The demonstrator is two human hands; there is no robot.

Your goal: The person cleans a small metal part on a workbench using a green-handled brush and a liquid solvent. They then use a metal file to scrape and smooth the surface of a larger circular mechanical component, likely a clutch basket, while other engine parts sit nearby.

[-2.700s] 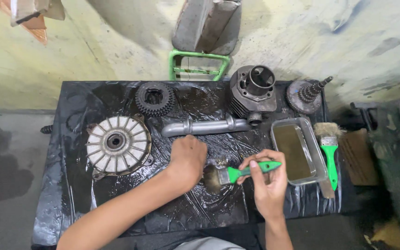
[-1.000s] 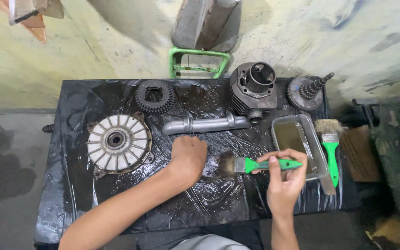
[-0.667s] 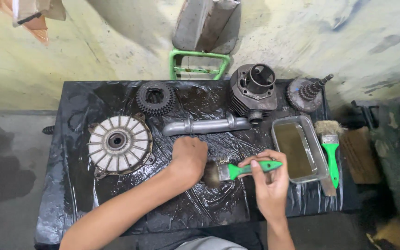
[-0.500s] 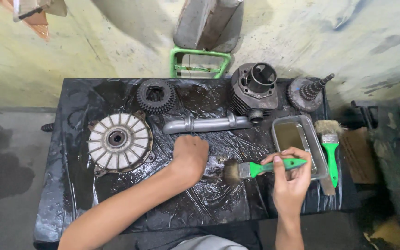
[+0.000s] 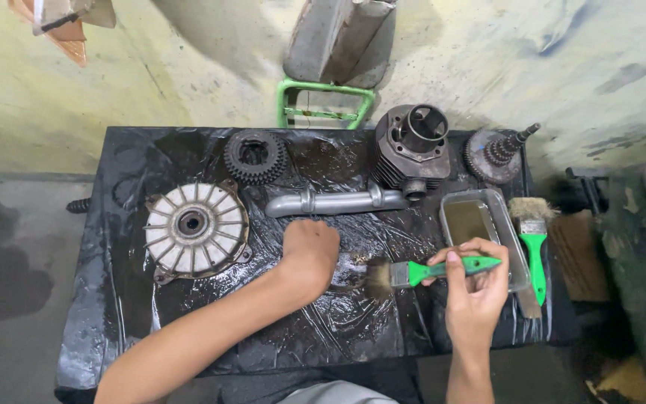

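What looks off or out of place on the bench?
Nothing is spilled or broken. The second green brush lies half off the metal tray's right rim, and the black plastic sheet is wrinkled and shiny. The right hand holds a green-handled brush; the left hand is closed over something small.

brush [image 5: 420,271]: green handle, tan bristles, metal ferrule | pose: lying near level, bristles pointing left, handle right | state: gripped at handle | small part [image 5: 347,263]: mostly hidden under fist, on black plastic sheet at bristle tips, details unclear
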